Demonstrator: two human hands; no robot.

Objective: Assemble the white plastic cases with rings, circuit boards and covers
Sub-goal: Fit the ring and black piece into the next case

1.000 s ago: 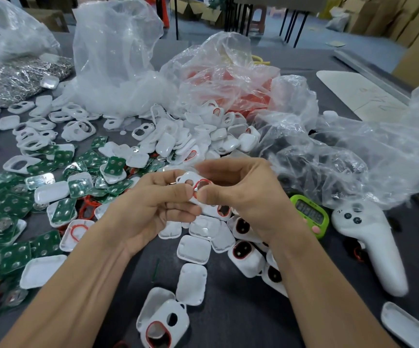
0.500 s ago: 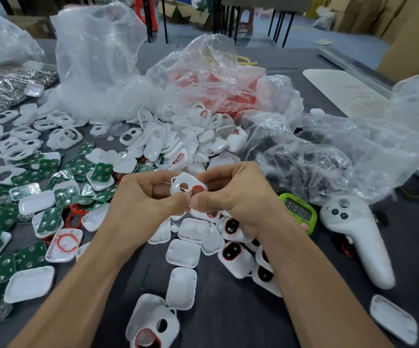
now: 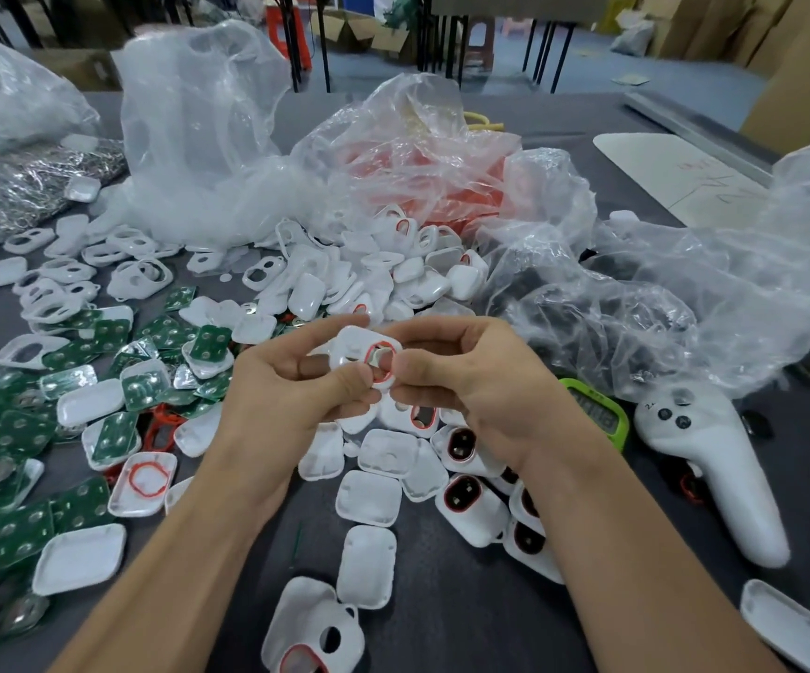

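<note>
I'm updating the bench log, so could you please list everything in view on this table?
held case: one, white with red ring, between both hands
loose case shells: many, white, piled mid-table
circuit boards: many, green, left side
covers: several, white, below the hands
windowed cases: several, white with dark red-rimmed openings, by the right wrist
plastic bags: several, clear, back and right
timer: one, green, right of the hands
controller: one, white, right side
table: one, dark grey
left hand: pinches the held case
right hand: pinches the held case
</note>
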